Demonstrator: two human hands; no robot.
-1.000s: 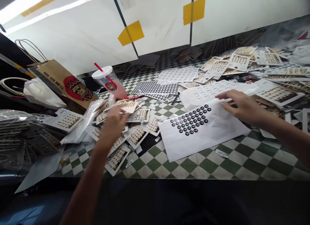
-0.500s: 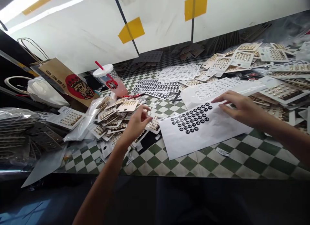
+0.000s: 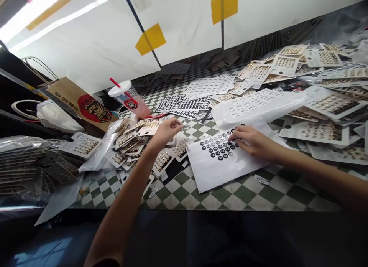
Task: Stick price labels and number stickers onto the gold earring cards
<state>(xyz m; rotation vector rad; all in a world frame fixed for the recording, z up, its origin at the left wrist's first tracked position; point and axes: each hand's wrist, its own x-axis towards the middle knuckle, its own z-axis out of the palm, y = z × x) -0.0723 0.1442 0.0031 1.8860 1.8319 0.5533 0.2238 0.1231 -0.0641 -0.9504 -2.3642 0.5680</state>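
Observation:
A white sheet of round black stickers (image 3: 219, 147) lies at a slant on the table in front of me. My right hand (image 3: 249, 142) is over its upper right part, fingertips down at the stickers, with a gap between thumb and fingers. The hand hides some of the stickers. My left hand (image 3: 167, 131) hovers above a heap of carded jewellery (image 3: 135, 142), its thumb and fingers pinched together. Whatever small thing may be between them is too small to make out. Just below that hand lies a card with rows of gold pieces (image 3: 163, 161).
A clear cup with a red straw (image 3: 132, 100) and a brown paper bag (image 3: 83, 104) stand at the back left. More sticker sheets (image 3: 184, 105) and a glossy label sheet (image 3: 253, 106) lie behind. Many jewellery cards (image 3: 322, 102) are piled at right. Wrapped card stacks (image 3: 21, 167) sit far left.
My right hand has moved left and down onto the stickers, its fingers lowered. My left hand has risen slightly, still pinched. The view has shifted a little.

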